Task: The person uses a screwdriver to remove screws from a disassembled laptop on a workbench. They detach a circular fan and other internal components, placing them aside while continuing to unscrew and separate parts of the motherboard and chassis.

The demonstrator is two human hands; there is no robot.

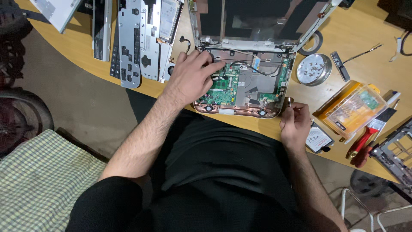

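An opened laptop base (244, 86) lies on the wooden table (343, 38) with its green circuit board (225, 88) exposed and the screen lid (253, 19) tilted back behind it. My left hand (191, 77) rests on the board's left part, fingers spread and pressing down near a black part. My right hand (295, 122) sits at the table's front edge, right of the base, closed around a small screwdriver (289, 102) whose metal tip points up.
A round metal dish of screws (314, 69) stands right of the laptop. An orange bit case (349, 107), a red-handled tool (365, 139), a hard drive (318, 138) and a brush lie at the right. Removed covers and a keyboard (133, 38) lie at the left.
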